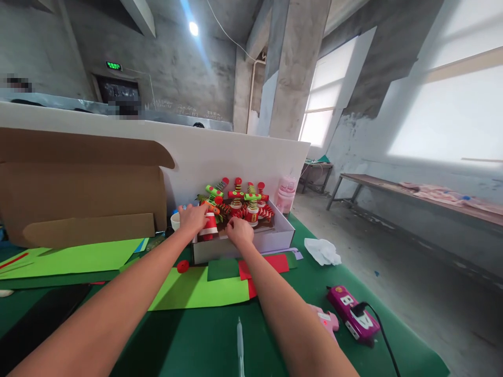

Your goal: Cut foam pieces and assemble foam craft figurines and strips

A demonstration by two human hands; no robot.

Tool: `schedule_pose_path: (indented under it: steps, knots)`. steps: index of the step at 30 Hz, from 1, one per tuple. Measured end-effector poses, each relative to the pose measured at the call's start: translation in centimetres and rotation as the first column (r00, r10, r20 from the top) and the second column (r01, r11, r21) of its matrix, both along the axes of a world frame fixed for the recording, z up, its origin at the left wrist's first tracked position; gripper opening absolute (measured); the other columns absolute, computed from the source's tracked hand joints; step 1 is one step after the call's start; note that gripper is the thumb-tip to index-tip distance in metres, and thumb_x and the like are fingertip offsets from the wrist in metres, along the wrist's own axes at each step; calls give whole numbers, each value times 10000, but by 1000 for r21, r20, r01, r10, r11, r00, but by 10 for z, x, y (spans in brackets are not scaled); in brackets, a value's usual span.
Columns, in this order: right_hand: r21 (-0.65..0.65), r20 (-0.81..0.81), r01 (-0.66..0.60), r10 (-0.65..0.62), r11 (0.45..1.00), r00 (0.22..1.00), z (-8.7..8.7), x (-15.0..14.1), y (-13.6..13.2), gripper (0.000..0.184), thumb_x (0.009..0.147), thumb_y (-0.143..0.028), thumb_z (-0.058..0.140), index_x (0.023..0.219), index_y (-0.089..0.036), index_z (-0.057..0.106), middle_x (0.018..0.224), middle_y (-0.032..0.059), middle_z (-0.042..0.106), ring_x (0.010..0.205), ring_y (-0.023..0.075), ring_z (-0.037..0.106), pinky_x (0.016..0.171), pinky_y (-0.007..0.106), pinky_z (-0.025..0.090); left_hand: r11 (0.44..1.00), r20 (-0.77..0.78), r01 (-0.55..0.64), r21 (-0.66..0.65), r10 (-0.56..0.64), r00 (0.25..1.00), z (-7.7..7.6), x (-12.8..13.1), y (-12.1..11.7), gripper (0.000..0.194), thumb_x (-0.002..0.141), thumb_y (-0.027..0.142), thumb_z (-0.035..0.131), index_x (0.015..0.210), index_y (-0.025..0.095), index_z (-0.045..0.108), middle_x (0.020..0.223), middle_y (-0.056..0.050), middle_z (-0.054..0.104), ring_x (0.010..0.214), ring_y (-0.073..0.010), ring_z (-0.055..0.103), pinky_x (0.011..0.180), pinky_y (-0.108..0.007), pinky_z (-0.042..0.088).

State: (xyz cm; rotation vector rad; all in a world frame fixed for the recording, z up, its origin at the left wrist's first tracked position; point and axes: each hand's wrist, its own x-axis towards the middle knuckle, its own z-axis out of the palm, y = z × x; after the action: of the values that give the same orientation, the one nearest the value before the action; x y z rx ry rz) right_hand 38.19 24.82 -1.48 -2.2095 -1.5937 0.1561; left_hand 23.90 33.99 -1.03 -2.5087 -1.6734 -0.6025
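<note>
Both arms reach forward to a shallow white box [245,246] that holds several red and green paper figures [251,212] with springy folded limbs. My left hand [192,220] is at the box's left side, its fingers closed on a paper figure [209,226] with a red and white body and an orange top. Over the front of the box, my right hand [240,232] has its fingers curled together close to the figures. What its fingertips hold, if anything, is hidden.
Green and red paper sheets [200,290] lie before the box. A pen [240,345], pink glue gun [328,319], purple power strip [353,314] and crumpled white tissue [322,252] share the table. A cardboard box [82,193] stands left; a white partition [236,152] rises behind.
</note>
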Motion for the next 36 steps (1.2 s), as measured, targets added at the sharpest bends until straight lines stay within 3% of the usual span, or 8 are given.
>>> schedule_pose_path:
  steps: [4,11,16,21,30,33,36]
  knots:
    - [-7,3,-15,15,1000,1000,-1,0,2,252,910,-295,489,1024,-280,713,1017,69,753,964,234,696,715,297,480,1000,13,-15,-1,15,1000,-5,0,2,221,719,248,618,939,273,617,919,-85,728,1002,-349,567,857,-476,353]
    - [-19,21,-34,35,999,999,-2,1,4,261,927,-318,475,1026,-277,713,1049,70,749,983,237,696,742,308,493,994,38,110,15,-111,993,-2,2,-1,116,736,176,557,783,262,619,830,-47,706,966,-291,567,799,-389,362]
    - [-16,19,-33,34,999,999,-2,0,3,271,932,-328,476,1048,-273,715,1055,81,751,998,246,697,761,321,500,984,46,174,37,-176,983,1,5,-2,158,742,127,505,752,243,611,814,-55,686,920,-279,587,769,-372,357]
    - [-19,11,-34,34,999,999,-1,0,3,275,933,-325,476,1059,-278,715,1067,76,752,1016,250,696,777,330,502,983,72,171,62,-175,982,4,4,6,196,738,118,470,799,239,611,827,-66,682,932,-293,596,767,-379,375]
    - [-49,49,-37,39,998,998,2,-1,0,314,937,-313,457,1116,-270,711,1096,97,745,1056,256,686,812,346,521,976,168,212,45,-217,962,11,2,23,154,700,125,502,778,225,589,809,-11,704,764,-200,615,653,-281,391]
    - [-195,63,-141,156,971,986,7,2,7,355,923,-271,464,1191,-242,696,1194,111,715,1110,262,666,834,342,532,968,192,244,61,-252,949,18,0,26,158,693,118,506,782,218,589,814,-10,699,764,-194,614,657,-274,394]
    - [-332,31,-306,335,892,942,13,8,20,320,850,-230,576,1124,-241,742,1164,77,736,1079,240,681,840,288,533,955,198,286,81,-296,934,17,0,25,168,692,102,497,779,215,584,795,-14,679,763,-194,604,655,-276,388]
